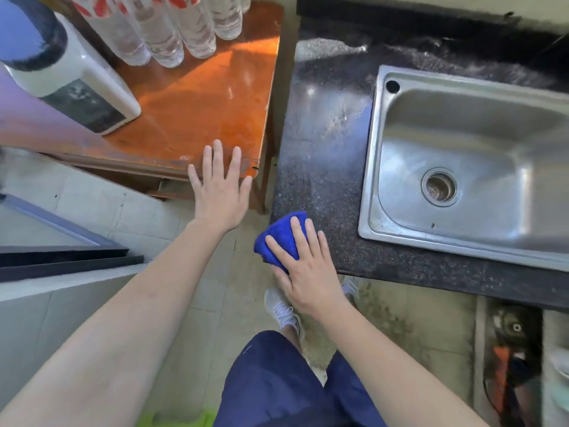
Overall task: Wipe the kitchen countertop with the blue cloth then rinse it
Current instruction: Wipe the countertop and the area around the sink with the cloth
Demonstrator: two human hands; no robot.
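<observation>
Far left: white appliance point(77, 78) with a dark top stands on the wooden desk point(197, 100). A row of clear bottles point(172, 35) sits behind it, at the far edge.

Left hand point(220, 192): released, fingers straight and spread, palm down over the wooden desk's near right corner. Contact cannot be told.

Centre: blue cloth point(281, 235), bunched, on the near left corner of the dark speckled desk point(320, 167), partly overhanging the edge.

Right hand point(308, 272): flat on top of the cloth, fingers straight across it, thumb at its near edge, not clenched.

Below the hands: a white shoe point(281, 309) on the tiled floor point(197, 303).

Right: steel sink point(374, 167) set into the dark desk, round drain point(439, 186) in its basin. The cloth lies near the sink's left rim, apart from it.
</observation>
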